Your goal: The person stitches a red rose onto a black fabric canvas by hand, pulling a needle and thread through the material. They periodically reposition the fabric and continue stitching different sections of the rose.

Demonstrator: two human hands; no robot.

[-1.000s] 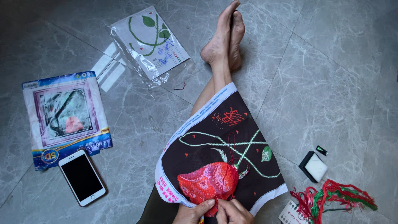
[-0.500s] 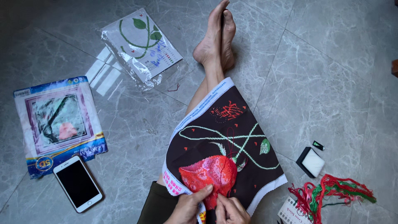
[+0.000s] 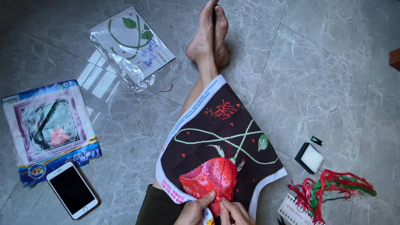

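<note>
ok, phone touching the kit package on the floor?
Touching. In the head view the phone has its upper corner lying over the lower edge of the blue-bordered kit package, with no floor visible between them.

Your one view comes from the camera on your head, facing almost straight down at the grey tiled floor [image 3: 316, 75] from sitting height. Your own hands sit close, cut off by the bottom edge, while your outstretched foot [image 3: 208, 37] reaches the top.
</note>
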